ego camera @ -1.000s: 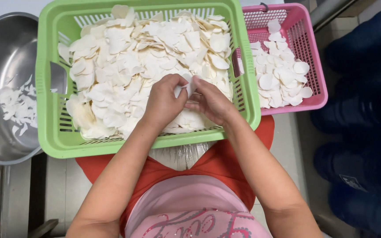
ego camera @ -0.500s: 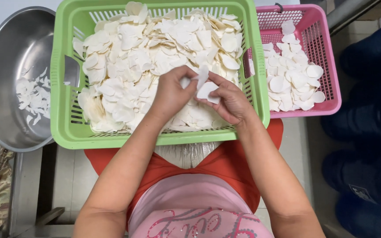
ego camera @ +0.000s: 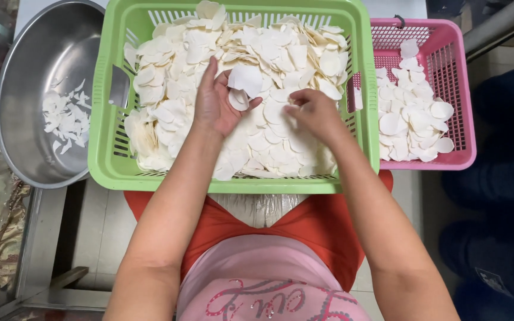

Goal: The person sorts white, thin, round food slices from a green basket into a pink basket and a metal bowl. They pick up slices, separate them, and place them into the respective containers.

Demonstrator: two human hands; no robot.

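the left hand lies palm up in the big green plastic basket and holds a thin white round slice with thumb and fingers. the right hand is curled, knuckles up, pressing its fingertips into the pile of pale white slices just beside it. a smaller pink plastic basket with more slices sits at the right. a round shiny metal bowl with small white bits sits at the left.
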